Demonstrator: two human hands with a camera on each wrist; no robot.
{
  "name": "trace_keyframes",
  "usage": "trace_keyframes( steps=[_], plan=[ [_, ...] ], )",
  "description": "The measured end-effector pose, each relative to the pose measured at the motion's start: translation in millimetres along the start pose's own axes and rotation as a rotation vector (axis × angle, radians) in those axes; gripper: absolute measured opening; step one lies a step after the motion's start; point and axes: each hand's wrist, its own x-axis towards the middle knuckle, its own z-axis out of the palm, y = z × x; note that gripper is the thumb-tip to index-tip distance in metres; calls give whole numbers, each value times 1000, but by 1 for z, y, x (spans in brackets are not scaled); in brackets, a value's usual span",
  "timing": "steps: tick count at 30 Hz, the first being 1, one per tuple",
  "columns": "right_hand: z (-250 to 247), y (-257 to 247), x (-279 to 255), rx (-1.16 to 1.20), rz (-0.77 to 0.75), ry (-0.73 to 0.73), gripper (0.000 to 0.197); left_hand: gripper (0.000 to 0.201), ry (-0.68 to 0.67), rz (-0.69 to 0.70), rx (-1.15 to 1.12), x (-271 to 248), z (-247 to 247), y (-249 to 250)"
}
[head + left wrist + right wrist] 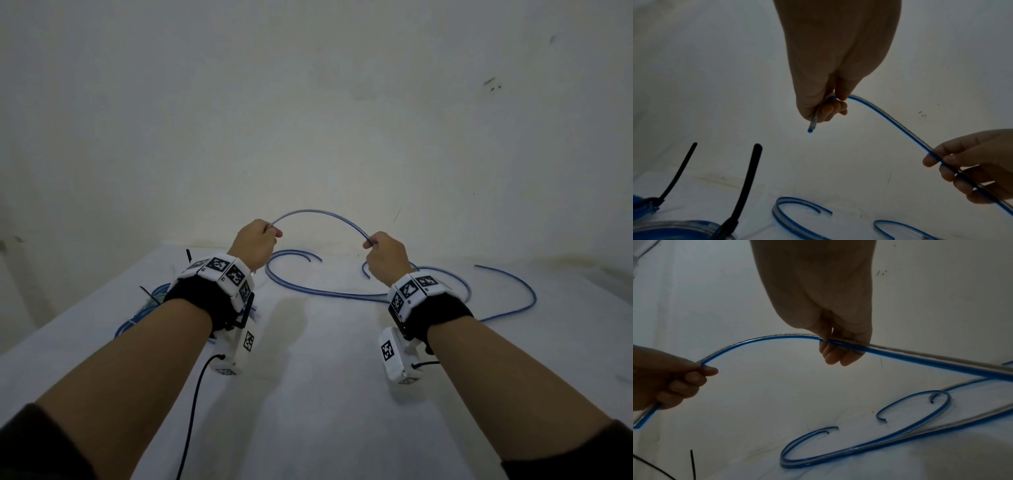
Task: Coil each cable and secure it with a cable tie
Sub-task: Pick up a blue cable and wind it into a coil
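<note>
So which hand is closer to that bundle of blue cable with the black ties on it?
Left. The left hand is raised just right of and above the tied bundle, gripping one end of the loose blue cable. The right hand grips that cable farther right.

— What's around you there?

— A plain pale wall rises straight ahead of my hands, scuffed with a few dark marks up and to the right of them.

— And underneath?

— A white counter runs from below my hands to the foot of that wall, with faint smudges on it. The light is dim and greyish, and soft shadows lie on the counter between my wrists.
</note>
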Motion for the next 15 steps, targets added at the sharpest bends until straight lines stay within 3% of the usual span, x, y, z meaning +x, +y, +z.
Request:
trace_keyframes(
  steps=[3, 9, 15],
  plan=[
    [-4, 2, -2, 15, 25, 17, 31, 23, -15, 37, -40, 0, 1, -2],
    [-9, -4, -3, 33, -1, 31, 34, 26, 90, 46, 2, -2, 0, 11],
    [-3, -12, -2, 16, -72, -6, 42, 24, 76, 58, -240, -2, 0, 18]
  ],
)
